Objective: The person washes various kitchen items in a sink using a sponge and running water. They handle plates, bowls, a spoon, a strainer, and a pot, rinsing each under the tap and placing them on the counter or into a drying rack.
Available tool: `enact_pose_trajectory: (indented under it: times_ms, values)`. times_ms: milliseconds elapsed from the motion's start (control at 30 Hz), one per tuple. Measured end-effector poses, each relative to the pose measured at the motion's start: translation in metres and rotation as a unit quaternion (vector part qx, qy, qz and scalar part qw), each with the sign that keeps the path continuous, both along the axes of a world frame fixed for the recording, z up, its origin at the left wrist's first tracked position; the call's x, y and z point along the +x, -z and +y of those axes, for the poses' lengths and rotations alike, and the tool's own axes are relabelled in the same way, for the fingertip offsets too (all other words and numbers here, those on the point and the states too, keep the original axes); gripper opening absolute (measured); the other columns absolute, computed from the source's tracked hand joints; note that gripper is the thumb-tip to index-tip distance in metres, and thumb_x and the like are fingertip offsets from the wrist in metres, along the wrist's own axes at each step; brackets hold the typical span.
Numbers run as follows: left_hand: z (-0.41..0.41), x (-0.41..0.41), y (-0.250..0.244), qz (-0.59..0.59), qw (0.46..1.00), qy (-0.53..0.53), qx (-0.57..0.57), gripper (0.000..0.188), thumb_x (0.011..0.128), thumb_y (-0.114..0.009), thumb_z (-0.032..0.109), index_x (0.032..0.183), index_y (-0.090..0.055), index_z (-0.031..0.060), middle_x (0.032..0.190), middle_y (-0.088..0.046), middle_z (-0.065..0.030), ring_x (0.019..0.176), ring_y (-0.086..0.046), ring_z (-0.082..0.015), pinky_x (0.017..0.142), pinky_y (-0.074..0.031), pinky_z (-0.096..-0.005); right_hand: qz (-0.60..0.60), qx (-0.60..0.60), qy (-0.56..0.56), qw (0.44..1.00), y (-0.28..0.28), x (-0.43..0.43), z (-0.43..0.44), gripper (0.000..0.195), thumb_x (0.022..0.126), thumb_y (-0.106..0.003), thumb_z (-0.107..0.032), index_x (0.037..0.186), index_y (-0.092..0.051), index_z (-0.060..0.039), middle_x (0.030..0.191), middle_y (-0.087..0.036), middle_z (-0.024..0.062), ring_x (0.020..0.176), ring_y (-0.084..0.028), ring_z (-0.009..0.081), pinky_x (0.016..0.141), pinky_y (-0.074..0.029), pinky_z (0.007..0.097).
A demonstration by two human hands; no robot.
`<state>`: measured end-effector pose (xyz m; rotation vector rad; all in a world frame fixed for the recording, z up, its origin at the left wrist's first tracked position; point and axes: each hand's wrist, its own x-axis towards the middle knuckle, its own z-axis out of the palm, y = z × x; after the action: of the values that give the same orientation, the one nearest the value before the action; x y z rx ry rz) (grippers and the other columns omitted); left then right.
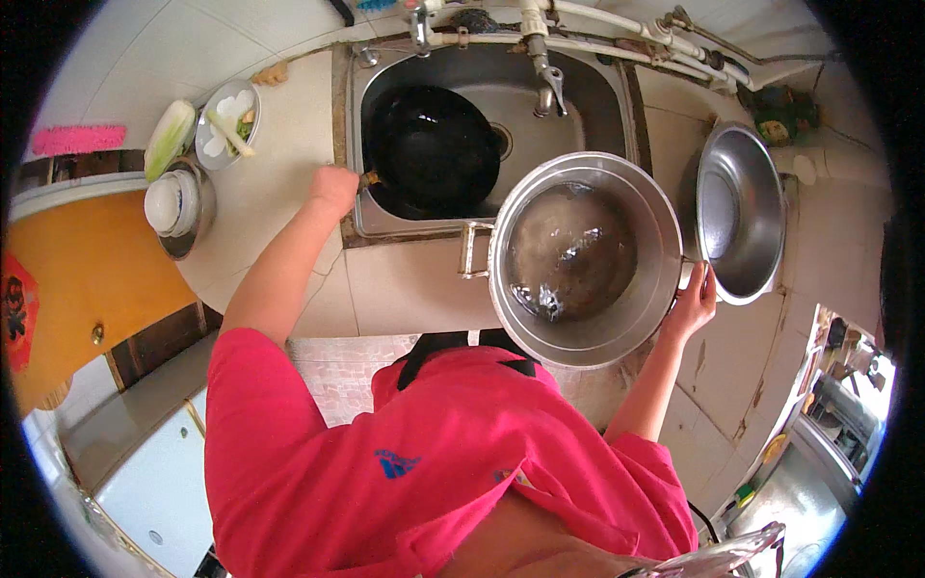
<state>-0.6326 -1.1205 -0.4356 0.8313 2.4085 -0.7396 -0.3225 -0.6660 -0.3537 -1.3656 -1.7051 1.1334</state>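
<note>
My left hand [335, 191] is closed around the short handle of a black wok [433, 155]. The wok lies in the left part of a stainless steel sink [614, 79], its dark inside facing up. At the sink's front right corner is a large aluminium pot [588, 167] with cloudy water [571, 253] in it. My right hand [692, 307] grips the pot's right side, where the handle is mostly hidden. The pot's left handle [475, 249] is free. Whether the pot rests on the counter or is held up, I cannot tell.
A steel basin [744, 217] leans at the right. Taps [553, 90] and pipes run along the back. On the left are a plate [224, 155] with cut vegetables, a pale green vegetable [170, 137] and a metal bowl [206, 195] holding white bowls [170, 206].
</note>
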Motion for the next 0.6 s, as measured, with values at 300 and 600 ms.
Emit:
enact_pose_trajectory:
  times_ms: [300,600]
  values:
    - [0.073,0.024,0.001,-0.031,0.993,-0.013,0.116,0.024,0.067,-0.072,0.025,0.081,-0.069,0.0053,0.085,-0.067,-0.0127,0.082,-0.064,-0.0278,0.070,-0.051,-0.0365,-0.023,-0.005,0.023,0.999,-0.006,-0.005,-0.004,0.034,0.084,-0.065,-0.023,0.107,-0.063,0.0018,0.083,-0.063,0.0019,0.070,-0.052,0.0063,0.053,-0.042,0.0207]
    - [0.082,0.020,0.026,-0.034,0.997,-0.016,0.068,0.024,0.069,-0.069,0.025,0.083,-0.069,0.0063,0.089,-0.067,-0.0118,0.085,-0.064,-0.0255,0.071,-0.052,-0.0349,-0.024,0.002,0.014,1.000,-0.004,-0.004,-0.001,0.032,0.085,-0.064,-0.021,0.108,-0.062,0.0018,0.085,-0.064,0.0029,0.066,-0.051,0.0051,0.052,-0.041,0.0201]
